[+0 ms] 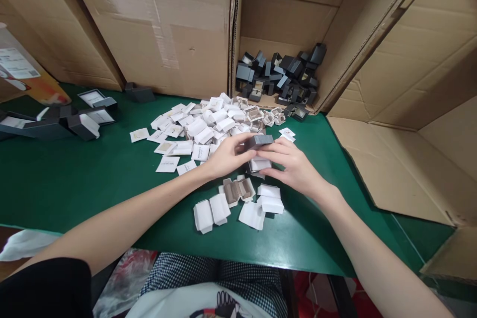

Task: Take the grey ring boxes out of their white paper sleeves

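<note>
Both my hands meet over the green table (67, 179), holding a small dark grey box (258, 142) between them. My left hand (227, 155) grips its left side with curled fingers. My right hand (294, 164) pinches the right side and rests on a white insert (260, 164) under the lid. Just in front lie a few white inserts (210, 213) and a beige padded insert (237, 191).
A heap of white cards and inserts (203, 126) spreads behind my hands. Several dark boxes (283, 77) are piled in an open carton (283, 15) at the back. More dark boxes (87, 119) lie at the left. A cardboard flap (402, 169) covers the right.
</note>
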Motion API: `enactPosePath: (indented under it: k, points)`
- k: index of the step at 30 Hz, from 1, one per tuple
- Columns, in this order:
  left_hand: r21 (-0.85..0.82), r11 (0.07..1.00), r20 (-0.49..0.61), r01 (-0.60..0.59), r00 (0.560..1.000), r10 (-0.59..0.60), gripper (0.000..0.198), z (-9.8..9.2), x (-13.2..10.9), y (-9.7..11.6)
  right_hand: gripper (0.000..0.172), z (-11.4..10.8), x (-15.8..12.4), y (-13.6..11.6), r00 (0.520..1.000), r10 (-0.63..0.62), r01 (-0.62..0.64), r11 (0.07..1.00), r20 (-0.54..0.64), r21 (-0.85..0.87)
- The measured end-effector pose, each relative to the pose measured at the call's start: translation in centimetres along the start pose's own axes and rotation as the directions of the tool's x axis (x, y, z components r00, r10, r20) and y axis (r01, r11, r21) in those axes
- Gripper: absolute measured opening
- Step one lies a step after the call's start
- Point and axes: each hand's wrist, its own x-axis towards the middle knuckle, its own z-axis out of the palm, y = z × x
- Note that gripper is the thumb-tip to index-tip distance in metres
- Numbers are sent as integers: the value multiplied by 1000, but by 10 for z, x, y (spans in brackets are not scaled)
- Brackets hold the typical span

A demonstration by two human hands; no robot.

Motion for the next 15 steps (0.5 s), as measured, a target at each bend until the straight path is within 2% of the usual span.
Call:
enactPosePath:
  k: [7,15]
  points:
    - [-291,953,124,81,991,-46,60,0,1,-2,38,-5,0,-2,998,21,-20,1000,-51,17]
    - [-322,944,99,75,994,-45,59,1,0,-4,35,-3,1,-3,997,3,1,999,-74,54]
